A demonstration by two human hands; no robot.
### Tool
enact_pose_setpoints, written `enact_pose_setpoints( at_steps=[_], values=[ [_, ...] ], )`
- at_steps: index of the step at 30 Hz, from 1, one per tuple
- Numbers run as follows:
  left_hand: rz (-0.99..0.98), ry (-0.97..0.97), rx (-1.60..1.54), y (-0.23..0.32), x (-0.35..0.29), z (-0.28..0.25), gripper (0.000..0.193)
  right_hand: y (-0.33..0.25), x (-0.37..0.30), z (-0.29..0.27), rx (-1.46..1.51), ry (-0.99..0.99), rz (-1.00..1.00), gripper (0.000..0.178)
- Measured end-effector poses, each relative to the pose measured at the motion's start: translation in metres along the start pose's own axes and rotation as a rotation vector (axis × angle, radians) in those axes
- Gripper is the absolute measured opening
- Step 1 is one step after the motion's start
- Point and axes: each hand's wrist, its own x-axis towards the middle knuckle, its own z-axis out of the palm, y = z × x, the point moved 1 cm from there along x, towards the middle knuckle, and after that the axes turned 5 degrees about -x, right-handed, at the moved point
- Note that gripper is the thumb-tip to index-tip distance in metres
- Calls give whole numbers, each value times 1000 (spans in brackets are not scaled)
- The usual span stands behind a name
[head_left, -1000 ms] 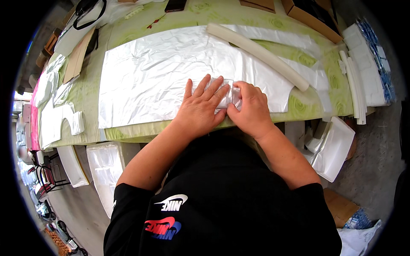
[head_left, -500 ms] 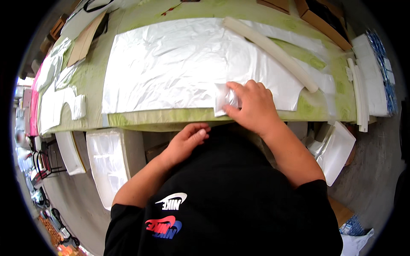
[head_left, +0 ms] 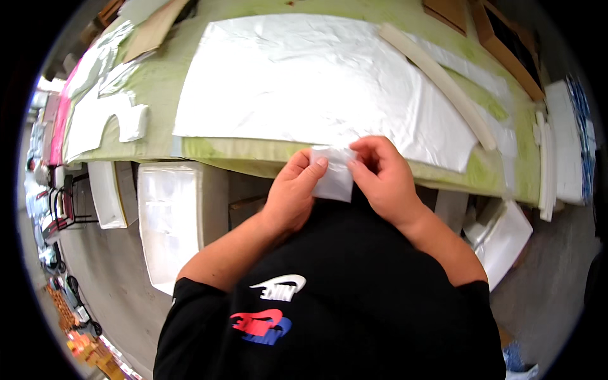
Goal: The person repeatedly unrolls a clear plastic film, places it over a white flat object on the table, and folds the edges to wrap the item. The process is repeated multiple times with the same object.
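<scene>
Between my hands, just off the table's near edge, is a small translucent plastic bag (head_left: 334,182). My left hand (head_left: 295,183) pinches its left side, the thumb lying on top. At the bag's upper right corner, the thumb and forefinger of my right hand (head_left: 384,176) are closed on it. Whether anything lies inside the bag I cannot make out. Beyond my hands a large white plastic bag (head_left: 285,82), creased and flat, covers the middle of the table. A long pale tube or rod (head_left: 440,85) rests slantwise across its right part.
The table's green cover (head_left: 212,149) hangs over the near edge. White plastic bags (head_left: 88,123) lie at the left, near a cardboard piece (head_left: 155,30). Brown boxes (head_left: 506,47) stand far right. Under the table are a white bin (head_left: 168,221) and another white container (head_left: 503,244).
My right hand has brought the small bag off the table toward my body. My left hand has risen and taken hold of its left side. The view has shifted.
</scene>
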Motion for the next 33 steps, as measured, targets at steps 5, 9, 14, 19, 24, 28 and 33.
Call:
enact_pose_setpoints(
  at_steps=[5, 9, 14, 19, 24, 28, 33],
  values=[
    [165, 120, -95, 27, 2, -5, 19, -4, 13, 20, -89, 0, -242, 29],
    [625, 332, 190, 112, 16, -72, 11, 0, 24, 26, -168, -8, -264, 30],
    [866, 680, 589, 282, 2, -189, 34, 17, 26, 21, -257, -45, -247, 23],
    [693, 903, 930, 359, 10, -252, 37, 13, 32, 24, -272, -39, -248, 18],
    [665, 965, 1065, 357, 36, -294, 36, 13, 33, 24, -332, -25, -291, 18],
    [620, 1069, 1247, 352, 32, -283, 33, 12, 33, 23, -354, -27, -294, 17],
    [758, 1062, 1676, 334, 24, -251, 73, 10, 30, 24, -342, -49, -297, 18]
  ],
)
